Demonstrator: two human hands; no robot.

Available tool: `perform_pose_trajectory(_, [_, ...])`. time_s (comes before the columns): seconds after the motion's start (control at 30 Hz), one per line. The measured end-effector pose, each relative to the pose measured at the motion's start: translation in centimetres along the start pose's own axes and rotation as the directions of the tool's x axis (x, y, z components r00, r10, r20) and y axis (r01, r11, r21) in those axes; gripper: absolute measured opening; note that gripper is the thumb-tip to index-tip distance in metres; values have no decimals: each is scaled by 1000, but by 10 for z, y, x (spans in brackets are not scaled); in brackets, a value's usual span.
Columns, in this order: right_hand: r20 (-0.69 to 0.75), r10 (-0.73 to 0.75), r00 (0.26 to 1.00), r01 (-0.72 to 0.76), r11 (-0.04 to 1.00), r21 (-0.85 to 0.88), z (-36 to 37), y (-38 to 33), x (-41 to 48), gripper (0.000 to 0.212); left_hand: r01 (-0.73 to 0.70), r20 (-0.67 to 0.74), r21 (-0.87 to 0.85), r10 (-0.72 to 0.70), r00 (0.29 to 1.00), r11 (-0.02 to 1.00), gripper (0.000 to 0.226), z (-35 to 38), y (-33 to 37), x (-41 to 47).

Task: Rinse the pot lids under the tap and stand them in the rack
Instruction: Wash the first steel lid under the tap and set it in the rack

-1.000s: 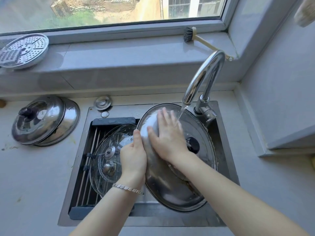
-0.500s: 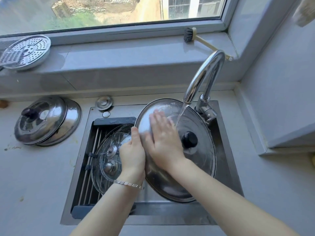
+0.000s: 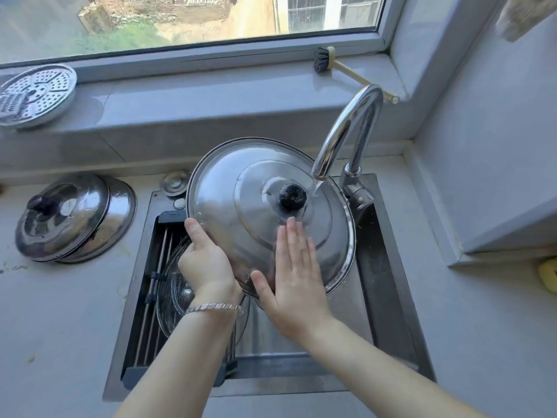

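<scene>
A large steel pot lid with a black knob is held tilted over the sink, its top facing me. Water runs from the chrome tap onto it beside the knob. My left hand grips the lid's lower left rim. My right hand lies flat with straight fingers on the lid's lower face. Glass lids stand in the black rack across the sink's left side, partly hidden by my left arm. More steel lids lie stacked on the counter at the left.
The steel sink is set in a grey counter. A perforated steamer plate and a dish brush lie on the window sill. A small drain stopper sits behind the sink. A yellow object is at the right edge.
The large lid has been lifted and tilted so its top and knob face me. My right hand slid from its upper left down to its lower edge. My left hand keeps its grip on the rim.
</scene>
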State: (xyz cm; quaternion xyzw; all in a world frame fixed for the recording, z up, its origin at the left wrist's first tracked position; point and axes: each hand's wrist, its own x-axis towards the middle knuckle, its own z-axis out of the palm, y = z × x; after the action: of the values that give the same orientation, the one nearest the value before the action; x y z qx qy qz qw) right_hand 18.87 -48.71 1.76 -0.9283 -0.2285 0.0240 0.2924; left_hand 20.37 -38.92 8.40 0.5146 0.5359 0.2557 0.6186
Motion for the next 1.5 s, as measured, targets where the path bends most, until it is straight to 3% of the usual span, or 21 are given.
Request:
perform_pose_trajectory(0.07, [-58,66,996,-66,998,4,-1,2,4,84,-15,-11,-22,15,1000,1000,50,0,1,-2])
perform_pose_trajectory(0.17, [120,413,903,-429,884,187,-13,12,18,85,-54,-51,21,55,997,998,53,-6,2,0])
perform_pose_trajectory(0.2, [138,465,874,-485,849,209,-16,12,21,81,-60,-64,28,62,996,998,53,-8,1,0])
perform_pose_trajectory(0.4, [182,345,921,-365,926,93,-7,-4,0,98,-27,-105,-7,26,994,1000,50,-12,-5,-6])
perform_pose_trajectory(0.57, [185,603,776,-631,734,250,-16,26,31,81,-49,-91,18,50,995,999,50,-17,-12,-17])
perform_pose_trajectory(0.63, [172,561,810,-587,776,230,-16,20,22,81,-53,-99,41,57,993,998,53,-17,-13,-16])
perform_pose_trajectory(0.73, [194,385,902,-412,903,120,-10,-2,-1,92,-47,-97,1,46,994,999,49,-13,-12,-16])
perform_pose_trajectory(0.9, [150,588,795,-607,775,177,-18,20,30,78,-47,-90,28,49,995,999,53,-14,-17,-19])
perform_pose_trajectory(0.93, [127,579,805,-593,789,163,-18,20,28,78,-37,-91,26,39,995,999,53,-14,-17,-18])
perform_pose_trajectory(1.03, [74,336,939,-342,934,102,-10,1,2,85,-4,-85,12,5,996,1000,51,-13,-18,-16])
perform_pose_trajectory(1.1, [61,249,967,-255,960,116,-5,-2,-9,86,4,-67,29,-2,998,1000,51,-12,-17,-17])
perform_pose_trajectory(1.27, [54,514,856,-513,830,217,-7,48,35,62,-26,-35,138,31,999,990,53,-26,-17,-10])
perform_pose_trajectory(1.33, [109,521,847,-529,802,277,-17,69,58,56,-23,17,189,20,1000,982,52,-35,-18,-5])
perform_pose_trajectory(1.4, [158,391,907,-420,873,249,-30,78,77,52,10,78,204,-27,997,979,50,-42,-19,-4])
perform_pose_trajectory(1.5, [213,28,977,-73,976,205,-46,69,100,46,28,153,226,-64,986,974,49,-45,-20,-8])
